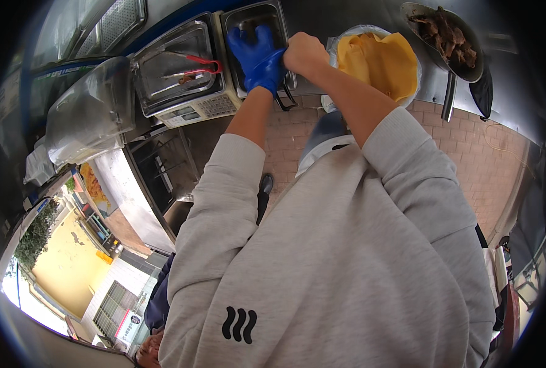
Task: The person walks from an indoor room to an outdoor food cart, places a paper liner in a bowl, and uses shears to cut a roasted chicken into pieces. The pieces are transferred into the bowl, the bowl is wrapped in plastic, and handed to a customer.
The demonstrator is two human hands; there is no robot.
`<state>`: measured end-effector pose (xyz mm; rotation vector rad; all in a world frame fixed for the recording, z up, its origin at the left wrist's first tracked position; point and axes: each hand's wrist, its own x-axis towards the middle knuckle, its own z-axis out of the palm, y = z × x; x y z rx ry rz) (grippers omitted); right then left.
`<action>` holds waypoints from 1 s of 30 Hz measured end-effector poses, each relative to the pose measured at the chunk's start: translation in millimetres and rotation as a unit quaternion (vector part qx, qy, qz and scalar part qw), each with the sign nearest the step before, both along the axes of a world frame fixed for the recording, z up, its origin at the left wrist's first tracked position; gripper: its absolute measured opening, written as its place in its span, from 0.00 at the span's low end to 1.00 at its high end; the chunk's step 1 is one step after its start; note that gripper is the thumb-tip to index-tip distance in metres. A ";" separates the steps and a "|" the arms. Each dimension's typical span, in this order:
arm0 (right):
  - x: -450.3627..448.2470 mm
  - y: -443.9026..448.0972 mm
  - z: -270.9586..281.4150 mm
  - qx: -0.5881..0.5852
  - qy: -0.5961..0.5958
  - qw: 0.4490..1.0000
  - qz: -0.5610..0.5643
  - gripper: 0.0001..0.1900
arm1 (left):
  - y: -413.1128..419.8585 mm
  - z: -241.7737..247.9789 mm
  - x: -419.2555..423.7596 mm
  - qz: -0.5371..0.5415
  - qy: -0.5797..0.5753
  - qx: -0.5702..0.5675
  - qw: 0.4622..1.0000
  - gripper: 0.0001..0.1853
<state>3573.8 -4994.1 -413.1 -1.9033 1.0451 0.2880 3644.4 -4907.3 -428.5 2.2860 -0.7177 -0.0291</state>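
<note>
My left hand wears a blue rubber glove, its fingers spread over a deep steel pan. My bare right hand is closed at the glove's right edge, seemingly pinching the thumb part; its fingertips are hidden. Left of the gloved hand, red-handled tongs lie in a shallow steel tray beside a small brown scrap. Close to my right forearm is a round container lined with clear plastic, holding yellow sheets of food.
At the upper right a frying pan holds chunks of cooked meat; its handle juts over the steel counter's edge. A clear plastic cover stands at the left. Another person is partly visible at lower left.
</note>
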 end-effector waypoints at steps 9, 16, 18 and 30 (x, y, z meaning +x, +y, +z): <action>28.1 -9.0 -77.3 0.073 -0.038 0.996 0.032 0.13 | -11.9 -11.5 6.7 0.025 0.098 -0.221 0.970 0.23; 31.9 -6.5 -46.7 0.146 -0.018 0.983 -0.109 0.14 | -13.6 -11.9 10.8 0.002 0.133 -0.243 0.961 0.26; 28.6 -4.3 -33.8 0.170 -0.017 0.972 -0.161 0.15 | -15.3 -16.3 13.8 0.012 0.126 -0.237 0.963 0.28; 23.3 17.3 -37.9 0.186 0.002 0.968 -0.167 0.14 | 23.2 26.1 -20.2 -0.181 0.196 0.022 0.964 0.24</action>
